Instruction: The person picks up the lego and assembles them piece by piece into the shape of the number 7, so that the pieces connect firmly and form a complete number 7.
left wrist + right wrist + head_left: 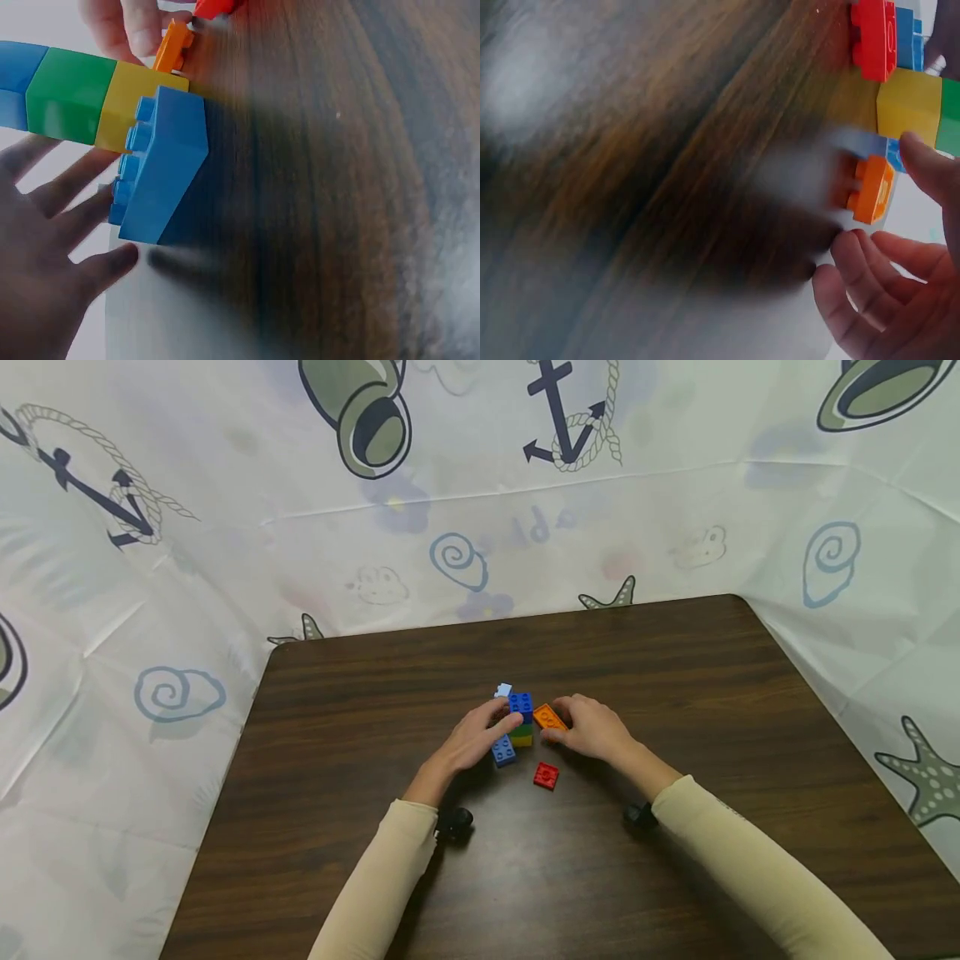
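Observation:
A small tower [521, 727] stands upright on the table, with blue over green over yellow bricks. My left hand [481, 732] reaches around its left side, fingers loosely extended behind it. In the left wrist view the thumb lies just off the corner of a blue brick [169, 161], which sits studs up beside the tower. To the tower's right, an orange brick [550, 717] lies upside down between the thumb and fingers of my right hand [596, 728]. A gap shows between those fingers and the orange brick [874, 190] in the right wrist view.
A red brick [546, 775] lies upside down nearer to me. Behind the tower is a pale blue piece [504, 690], partly covered by the left hand. Black devices [454, 823] are worn at both wrists. A patterned white sheet [480, 502] hangs beyond the dark wooden table [360, 693].

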`<state>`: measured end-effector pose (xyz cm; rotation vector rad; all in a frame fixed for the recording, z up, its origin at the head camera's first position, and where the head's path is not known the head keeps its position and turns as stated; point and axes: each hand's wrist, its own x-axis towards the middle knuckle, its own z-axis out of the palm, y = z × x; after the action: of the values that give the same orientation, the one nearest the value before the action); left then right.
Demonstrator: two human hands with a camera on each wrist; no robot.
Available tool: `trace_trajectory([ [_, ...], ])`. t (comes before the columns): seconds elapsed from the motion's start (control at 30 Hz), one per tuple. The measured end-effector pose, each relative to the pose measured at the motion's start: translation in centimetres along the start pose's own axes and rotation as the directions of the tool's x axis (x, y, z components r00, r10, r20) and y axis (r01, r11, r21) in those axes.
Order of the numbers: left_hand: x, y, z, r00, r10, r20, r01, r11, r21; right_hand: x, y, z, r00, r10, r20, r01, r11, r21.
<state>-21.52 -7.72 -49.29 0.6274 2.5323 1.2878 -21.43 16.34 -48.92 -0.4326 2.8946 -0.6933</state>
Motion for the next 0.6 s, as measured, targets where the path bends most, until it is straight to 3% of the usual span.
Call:
trace_trajectory([
  [0.13,0.2,0.4,0.2,0.996,0.073,-0.052,-0.075,0.996,-0.042,0.1,-0.2,0.3,0.999,0.037,0.016,-0.036,0.999,-0.024],
  [0.3,0.7,0.6,0.6,0.972,0.182,-0.151,-0.198,0.975,-0.102,0.3,0.0,0.2,0.998,0.059,0.016,-0.059,0.998,0.004],
  [0.4,0.8,0.7,0.7,0.96,0.198,-0.196,-0.228,0.963,-0.143,0.3,0.4,0.0,0.997,0.073,0.013,-0.073,0.995,0.073],
  [0.5,0.7,0.7,0.7,0.959,0.191,-0.211,-0.229,0.958,-0.172,0.2,0.9,-0.5,0.996,0.085,0.012,-0.086,0.982,0.171],
  [0.6,0.8,0.5,0.7,0.959,0.191,-0.208,-0.231,0.955,-0.188,0.3,1.2,-1.0,0.995,0.095,0.027,-0.098,0.941,0.323],
])
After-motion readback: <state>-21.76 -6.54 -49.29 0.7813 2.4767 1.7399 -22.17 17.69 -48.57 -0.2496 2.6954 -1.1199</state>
